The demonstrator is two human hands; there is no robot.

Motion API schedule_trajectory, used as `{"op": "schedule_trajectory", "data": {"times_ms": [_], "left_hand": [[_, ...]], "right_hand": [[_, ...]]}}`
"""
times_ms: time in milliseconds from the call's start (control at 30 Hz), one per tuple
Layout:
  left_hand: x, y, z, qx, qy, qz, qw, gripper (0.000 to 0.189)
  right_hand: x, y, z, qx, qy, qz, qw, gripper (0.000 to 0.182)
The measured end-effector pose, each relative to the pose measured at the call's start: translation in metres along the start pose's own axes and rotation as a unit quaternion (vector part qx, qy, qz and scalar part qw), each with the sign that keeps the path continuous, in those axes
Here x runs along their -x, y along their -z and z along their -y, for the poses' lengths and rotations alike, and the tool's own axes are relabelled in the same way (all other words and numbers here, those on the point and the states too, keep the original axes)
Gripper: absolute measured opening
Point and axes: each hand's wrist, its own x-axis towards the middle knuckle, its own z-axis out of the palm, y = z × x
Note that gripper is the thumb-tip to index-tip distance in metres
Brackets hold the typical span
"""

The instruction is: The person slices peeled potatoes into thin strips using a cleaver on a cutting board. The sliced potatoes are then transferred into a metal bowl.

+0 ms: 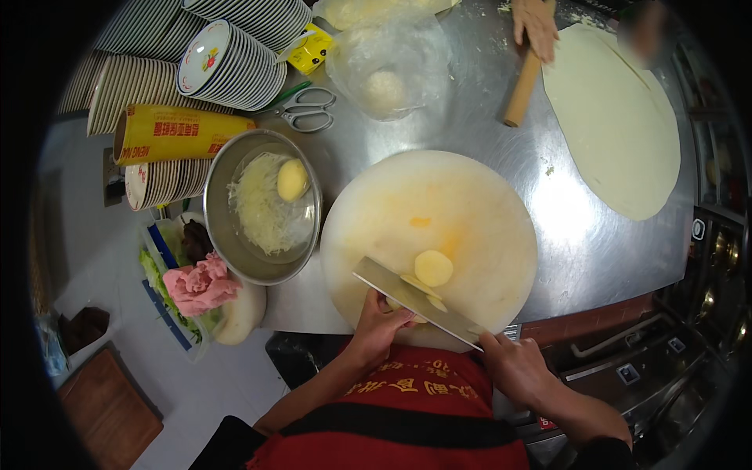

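My right hand (514, 364) grips the handle of a wide-bladed cleaver (414, 299), whose blade lies slantwise over the near part of a round white cutting board (376, 194). At the near side of the blade, my left hand (379, 326) holds a peeled potato (392, 304), partly hidden by blade and fingers. Thin potato slices (433, 268) lie on the board just beyond the blade, some against it. Left of the board stands a steel bowl (211, 235) with shredded potato (258, 205) and a whole peeled potato (292, 180) in liquid.
A co-worker's hand (536, 29) rests on a rolling pin (521, 91) beside a large dough sheet (617, 129). Scissors (308, 110), a plastic bag (405, 53) with dough and stacked bowls (235, 64) are at the back. A pink cloth (202, 285) lies left of the board.
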Motion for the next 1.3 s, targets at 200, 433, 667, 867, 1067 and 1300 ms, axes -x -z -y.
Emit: {"op": "schedule_trajectory", "data": {"times_ms": [200,433,667,867,1067,1300], "left_hand": [[0.005,-0.002,-0.006,-0.033,0.006,-0.014,0.999,0.048],[0.012,-0.01,-0.009,0.044,-0.029,-0.003,0.999,0.037],[0.009,-0.01,-0.01,0.033,-0.024,0.001,0.999,0.036],[0.005,-0.004,-0.001,-0.004,-0.035,-0.008,0.999,0.038],[0.008,-0.006,-0.006,-0.019,-0.024,-0.019,0.999,0.039],[0.008,0.001,0.006,0.028,-0.059,0.007,0.998,0.037]], "right_hand": [[-0.013,-0.01,-0.005,0.003,-0.007,-0.016,1.0,0.017],[0.029,0.031,0.019,-0.012,0.034,-0.055,0.998,0.014],[0.028,0.026,0.013,-0.02,0.03,-0.036,0.999,0.015],[-0.013,-0.016,-0.003,0.002,0.004,-0.017,1.0,0.018],[-0.009,-0.004,0.003,0.009,0.014,-0.043,0.999,0.014],[0.033,0.03,0.021,0.003,0.033,-0.052,0.998,0.012]]}}
